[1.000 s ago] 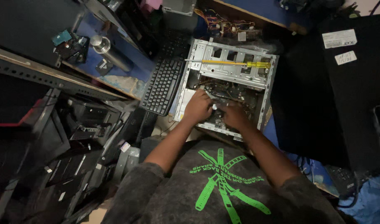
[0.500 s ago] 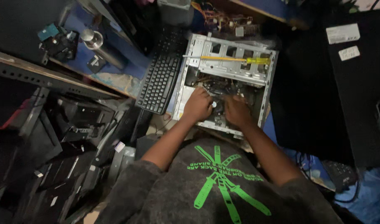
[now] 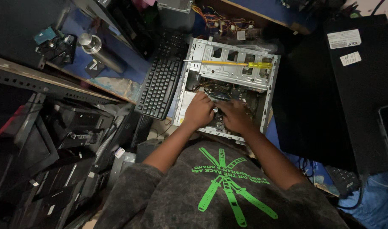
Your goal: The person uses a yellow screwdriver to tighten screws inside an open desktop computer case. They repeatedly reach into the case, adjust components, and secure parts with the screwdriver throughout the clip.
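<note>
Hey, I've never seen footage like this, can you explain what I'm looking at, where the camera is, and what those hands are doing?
The camera sits on a person's head and looks down, so you see their own arms and dark shirt. Both hands are inside an open desktop computer case lying on its side. The left hand and right hand rest close together on the parts inside; what the fingers grip is hidden. A yellow-handled screwdriver lies across the case's metal frame. A black keyboard leans beside the case, and a metal cylinder lies on the blue surface.
</note>
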